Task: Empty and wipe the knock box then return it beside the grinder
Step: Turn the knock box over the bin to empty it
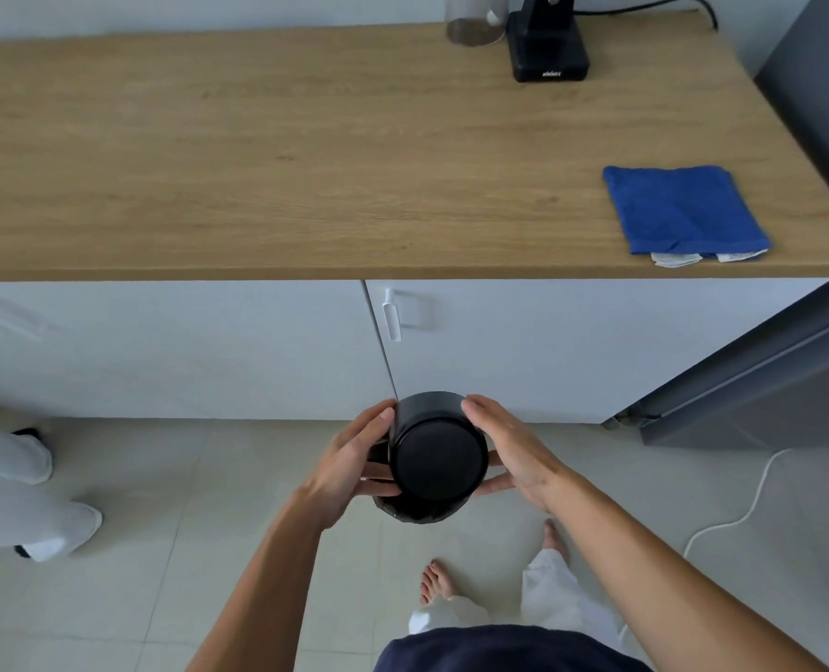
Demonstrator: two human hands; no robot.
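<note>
The black round knock box [435, 455] is held upside down, its flat base facing me, low over the floor in front of the cabinets. Beneath it shows the dark rim of a black bag or bin [414, 512]. My left hand [354, 465] grips its left side and my right hand [509, 448] cups its right side. A folded blue cloth [683, 211] lies on the wooden counter [257, 152] at the right. The black grinder base [548, 50] stands at the counter's back.
A clear glass [473, 21] stands left of the grinder. White cabinet doors [499, 346] run under the counter. A grey appliance [766, 375] fills the right side, with a white cable [742, 506] on the tile floor. Another person's legs [15, 487] stand at the left.
</note>
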